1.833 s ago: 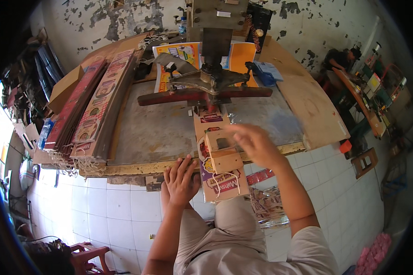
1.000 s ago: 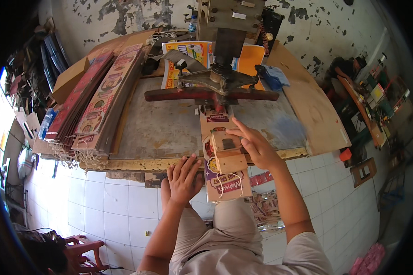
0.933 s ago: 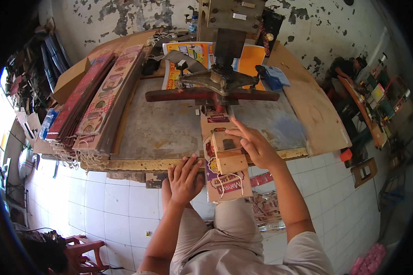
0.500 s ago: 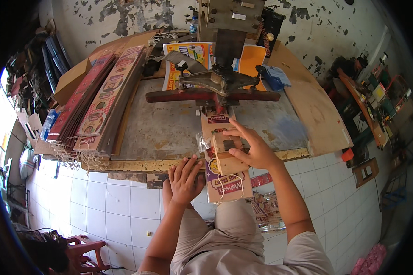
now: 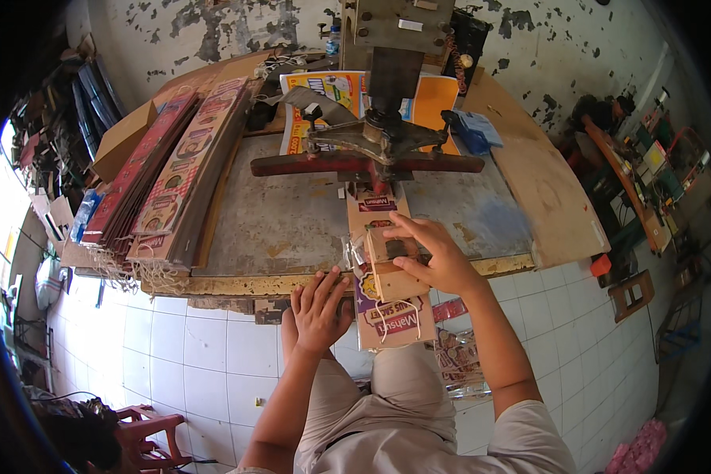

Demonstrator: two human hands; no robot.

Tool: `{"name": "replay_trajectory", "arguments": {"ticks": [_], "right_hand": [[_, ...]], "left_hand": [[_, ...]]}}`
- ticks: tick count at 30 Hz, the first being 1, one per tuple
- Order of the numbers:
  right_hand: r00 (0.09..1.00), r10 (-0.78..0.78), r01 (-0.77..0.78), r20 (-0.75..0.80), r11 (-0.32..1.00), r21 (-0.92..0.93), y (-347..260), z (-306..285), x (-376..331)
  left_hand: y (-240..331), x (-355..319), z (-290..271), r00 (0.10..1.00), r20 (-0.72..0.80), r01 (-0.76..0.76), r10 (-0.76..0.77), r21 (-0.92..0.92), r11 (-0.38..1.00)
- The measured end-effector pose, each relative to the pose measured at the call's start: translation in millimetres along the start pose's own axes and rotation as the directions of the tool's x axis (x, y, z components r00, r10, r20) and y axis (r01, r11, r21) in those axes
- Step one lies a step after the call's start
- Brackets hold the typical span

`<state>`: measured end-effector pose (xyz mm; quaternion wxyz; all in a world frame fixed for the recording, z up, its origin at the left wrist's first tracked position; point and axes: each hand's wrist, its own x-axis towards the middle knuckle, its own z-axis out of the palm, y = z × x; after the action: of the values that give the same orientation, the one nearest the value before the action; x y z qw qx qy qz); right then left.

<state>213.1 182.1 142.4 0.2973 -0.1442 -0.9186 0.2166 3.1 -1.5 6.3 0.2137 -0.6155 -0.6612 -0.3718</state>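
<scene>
A long printed cardboard strip (image 5: 395, 322) with purple and brown print runs from under the press head (image 5: 378, 144) over the table's front edge, its near end hanging above my lap. White string loops lie on that end. On the strip sits a pale wooden block (image 5: 391, 286) with a dark patch on top. My right hand (image 5: 444, 259) rests on the block's right side, fingers and thumb spread rather than wrapped round it. By the table's front edge, left of the strip, my left hand (image 5: 317, 312) lies with fingers stretched and nothing in it.
Two stacks of printed cardboard strips, one red (image 5: 146, 166) and one tan (image 5: 183, 186), lie on the table's left with strings hanging. An orange printed sheet (image 5: 434, 99) is behind the press. A red stool (image 5: 146, 434) stands lower left. Another person (image 5: 600, 114) is far right.
My right hand's fingers have shifted very slightly on the wooden block. The strip, the press and my left hand look almost the same.
</scene>
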Motion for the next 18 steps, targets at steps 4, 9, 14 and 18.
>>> {"name": "replay_trajectory", "arguments": {"ticks": [4, 9, 14, 18], "right_hand": [[0.999, 0.04, -0.041, 0.03, 0.999, 0.031, -1.0, -2.6, -0.9], [0.999, 0.039, -0.039, 0.004, 0.998, 0.047, -8.1, -0.8, 2.6], [0.999, 0.03, -0.03, -0.027, 0.999, -0.02, -15.3, -2.9, 3.4], [0.999, 0.035, -0.037, -0.031, 0.997, -0.061, -14.5, -2.9, 2.1]], "left_hand": [[1.7, 1.1, 1.0, 1.0, 0.009, 0.006, -0.006, -0.009, 1.0], [-0.5, -1.6, -0.8, 1.0, 0.02, 0.009, -0.009, 0.002, 1.0], [0.2, -1.6, -0.3, 1.0, 0.02, 0.014, -0.014, -0.007, 1.0], [0.4, -1.9, 0.3, 1.0, 0.018, 0.016, -0.015, -0.007, 1.0]]}}
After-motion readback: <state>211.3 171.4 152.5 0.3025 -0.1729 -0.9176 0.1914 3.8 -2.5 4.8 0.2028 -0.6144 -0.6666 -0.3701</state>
